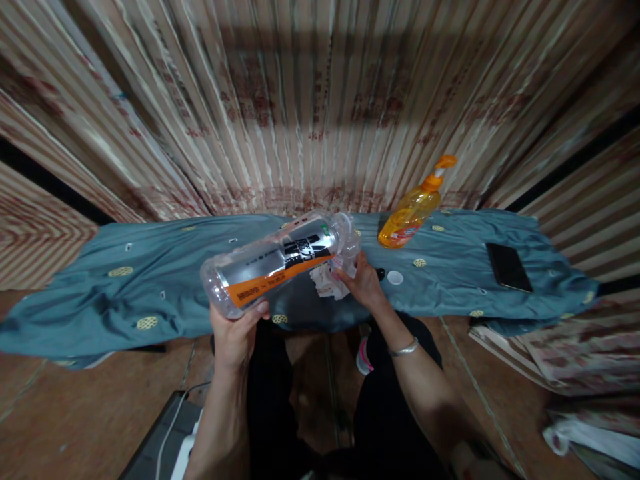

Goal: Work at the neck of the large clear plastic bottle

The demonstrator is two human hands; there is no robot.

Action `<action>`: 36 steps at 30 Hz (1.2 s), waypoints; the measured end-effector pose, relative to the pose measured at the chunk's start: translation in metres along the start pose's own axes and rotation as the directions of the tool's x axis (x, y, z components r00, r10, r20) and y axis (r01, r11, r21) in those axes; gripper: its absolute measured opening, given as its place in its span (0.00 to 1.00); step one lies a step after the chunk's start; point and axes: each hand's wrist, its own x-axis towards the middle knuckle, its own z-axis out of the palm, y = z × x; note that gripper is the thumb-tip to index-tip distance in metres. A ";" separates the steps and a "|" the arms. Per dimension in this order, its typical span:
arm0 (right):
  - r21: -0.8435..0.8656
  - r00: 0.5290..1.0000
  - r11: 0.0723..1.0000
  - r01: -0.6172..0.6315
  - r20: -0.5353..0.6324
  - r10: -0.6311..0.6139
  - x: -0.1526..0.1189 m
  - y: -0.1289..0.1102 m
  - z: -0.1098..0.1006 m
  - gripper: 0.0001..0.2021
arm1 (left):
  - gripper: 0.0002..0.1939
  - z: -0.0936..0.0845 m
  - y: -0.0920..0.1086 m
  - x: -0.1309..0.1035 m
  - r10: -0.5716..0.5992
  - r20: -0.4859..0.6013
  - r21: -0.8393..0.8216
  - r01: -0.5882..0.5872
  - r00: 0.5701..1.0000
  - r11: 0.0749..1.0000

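My left hand [234, 333] is wrapped round the lower end of a large clear plastic bottle [265, 263] with a silver and orange label. The bottle lies tilted in the air, its neck to the right and a little higher than its base. At that neck, my right hand [363, 281] grips a small clear plastic container [347, 257]. Its exact kind is hard to make out, and I cannot tell whether the two touch. Below them a crumpled white cloth or tissue [327, 280] shows, partly hidden. A white round cap [395, 277] lies right of my right hand, beside a small black object [381, 274].
An orange-topped pump bottle [407, 217] of yellow liquid stands at the back of the cloth-covered table [190, 300]. A black phone [509, 267] lies at the right. Pleated curtains [320, 113] hang close behind. On the floor at lower left is a dark box [150, 433] with a cable.
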 end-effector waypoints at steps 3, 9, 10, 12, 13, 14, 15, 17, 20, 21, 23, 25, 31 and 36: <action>0.015 1.000 1.000 0.010 -0.009 -0.010 0.000 0.000 0.000 0.22 | 0.21 0.000 -0.001 0.000 0.007 0.002 0.007 -0.007 1.000 1.000; 0.015 1.000 1.000 0.010 -0.018 -0.009 0.000 0.002 0.001 0.23 | 0.23 0.000 -0.001 -0.001 -0.001 0.006 0.040 0.001 1.000 0.999; 0.011 1.000 1.000 0.006 -0.015 -0.006 0.001 0.002 0.002 0.23 | 0.24 0.000 -0.001 -0.001 -0.006 0.000 0.041 0.006 1.000 0.999; 0.005 1.000 1.000 0.006 -0.008 -0.006 0.001 0.003 0.002 0.24 | 0.25 0.000 -0.001 -0.001 -0.011 -0.013 0.037 0.012 1.000 0.999; 0.006 1.000 1.000 0.013 -0.008 -0.013 0.000 0.003 0.003 0.24 | 0.25 0.000 -0.001 -0.001 -0.013 -0.017 0.033 0.013 1.000 0.999; 0.009 1.000 1.000 0.022 -0.011 -0.022 0.000 0.003 0.003 0.24 | 0.25 0.000 -0.001 -0.001 -0.015 -0.019 0.029 0.015 1.000 0.999; 0.012 0.999 0.999 0.032 -0.016 -0.031 0.000 0.003 0.003 0.24 | 0.26 0.000 -0.001 -0.001 -0.017 -0.020 0.025 0.018 1.000 1.000; 0.017 0.999 0.999 0.041 -0.019 -0.041 0.000 0.003 0.003 0.24 | 0.26 0.000 -0.001 -0.002 -0.022 -0.022 0.019 0.022 1.000 1.000; 0.011 1.000 0.999 0.030 -0.003 -0.030 0.000 0.002 0.001 0.25 | 0.25 0.000 0.000 -0.002 -0.014 -0.017 0.022 0.014 1.000 1.000; 0.007 1.000 1.000 0.026 0.003 -0.026 0.000 0.001 0.001 0.25 | 0.25 0.000 0.000 -0.002 -0.012 -0.013 0.023 0.012 1.000 1.000; 0.004 1.000 1.000 0.024 0.008 -0.024 -0.001 0.001 0.000 0.25 | 0.25 0.001 0.000 -0.002 -0.009 -0.009 0.020 0.009 1.000 1.000; 0.001 1.000 1.000 0.022 0.008 -0.022 -0.001 0.000 -0.001 0.25 | 0.25 0.002 0.001 -0.001 -0.010 -0.010 0.020 0.010 1.000 1.000; 0.016 0.999 0.999 0.032 -0.002 -0.032 -0.001 0.002 0.001 0.23 | 0.25 0.002 0.001 -0.001 0.011 -0.010 0.034 -0.011 1.000 0.999; 0.038 1.000 0.999 0.018 0.008 -0.018 -0.001 0.002 0.000 0.25 | 0.24 0.003 0.003 0.000 0.005 -0.008 0.039 -0.005 1.000 0.999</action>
